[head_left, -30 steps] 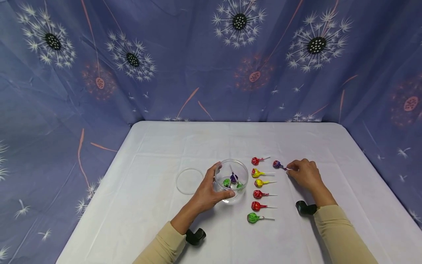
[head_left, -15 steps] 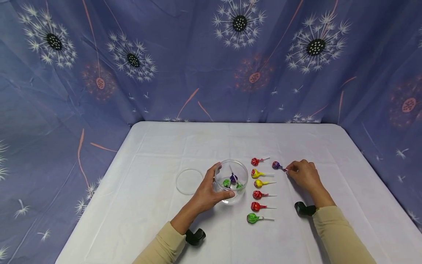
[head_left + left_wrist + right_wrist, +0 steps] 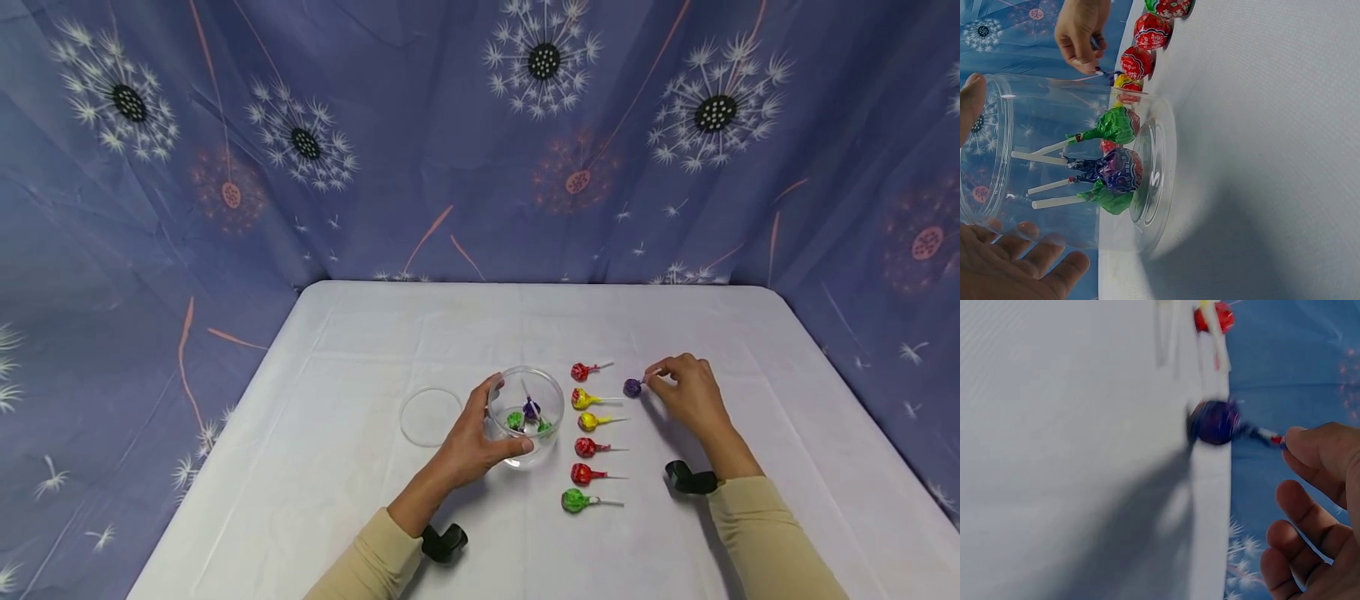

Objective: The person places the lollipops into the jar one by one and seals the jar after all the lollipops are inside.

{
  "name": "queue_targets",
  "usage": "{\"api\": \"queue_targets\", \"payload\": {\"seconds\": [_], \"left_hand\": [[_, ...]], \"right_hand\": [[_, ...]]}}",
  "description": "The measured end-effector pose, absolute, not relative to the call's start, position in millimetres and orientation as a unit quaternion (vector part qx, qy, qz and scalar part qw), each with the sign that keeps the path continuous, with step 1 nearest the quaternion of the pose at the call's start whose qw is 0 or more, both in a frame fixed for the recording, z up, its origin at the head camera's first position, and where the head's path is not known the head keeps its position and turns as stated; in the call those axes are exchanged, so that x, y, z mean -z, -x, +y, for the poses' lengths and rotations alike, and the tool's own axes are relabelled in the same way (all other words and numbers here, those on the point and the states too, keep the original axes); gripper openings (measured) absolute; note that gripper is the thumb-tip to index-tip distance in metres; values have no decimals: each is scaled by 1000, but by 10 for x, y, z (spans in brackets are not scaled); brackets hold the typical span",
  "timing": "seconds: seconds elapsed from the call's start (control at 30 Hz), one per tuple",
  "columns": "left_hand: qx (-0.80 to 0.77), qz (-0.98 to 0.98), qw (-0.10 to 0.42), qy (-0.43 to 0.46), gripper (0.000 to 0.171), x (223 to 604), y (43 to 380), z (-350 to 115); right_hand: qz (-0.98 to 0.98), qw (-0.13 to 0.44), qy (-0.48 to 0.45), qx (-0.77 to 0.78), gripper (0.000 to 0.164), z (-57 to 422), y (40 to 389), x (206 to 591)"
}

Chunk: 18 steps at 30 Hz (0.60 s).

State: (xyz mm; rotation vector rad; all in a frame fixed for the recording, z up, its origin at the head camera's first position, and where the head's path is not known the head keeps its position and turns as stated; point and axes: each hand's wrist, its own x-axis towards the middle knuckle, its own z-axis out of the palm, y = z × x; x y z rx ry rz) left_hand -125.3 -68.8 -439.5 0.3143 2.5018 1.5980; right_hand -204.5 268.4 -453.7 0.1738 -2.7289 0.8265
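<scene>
My left hand (image 3: 476, 442) grips a clear plastic jar (image 3: 1054, 219) from its left side, thumb in front and fingers behind. Inside, green lollipops (image 3: 1116, 125) and a purple lollipop (image 3: 1121, 170) stand with their heads at the bottom and sticks toward the open mouth. To the right, my right hand (image 3: 692, 396) pinches another purple lollipop (image 3: 1215, 422) by its stick between thumb and index finger. That lollipop's head hangs down close over the white table, its stick tilted up toward the fingertips. The other right-hand fingers curl loosely in the right wrist view.
Between the hands lies a column of lollipops: a red one (image 3: 580, 372) at the far end, yellow ones (image 3: 583, 399), more red ones (image 3: 587, 447), and a green one (image 3: 575, 501) nearest. A clear round lid (image 3: 402, 417) lies left of the jar. Patterned blue cloth (image 3: 420, 150) hangs behind the table.
My right hand has raised the stick end of the purple lollipop, tipping it from lying flat to head-down. The left hand and jar hold their place.
</scene>
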Motion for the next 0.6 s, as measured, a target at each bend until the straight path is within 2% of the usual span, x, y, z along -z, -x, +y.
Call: {"api": "queue_targets", "payload": {"seconds": [0.3, 0.6], "left_hand": [[-541, 831, 76, -105, 97, 4402, 1250, -674], [-543, 829, 74, -110, 98, 4424, 1258, -688]], "right_hand": [[-938, 165, -64, -299, 12, 2474, 1960, 4295], [-924, 192, -81, -322, 9, 2147, 1802, 3899]]}}
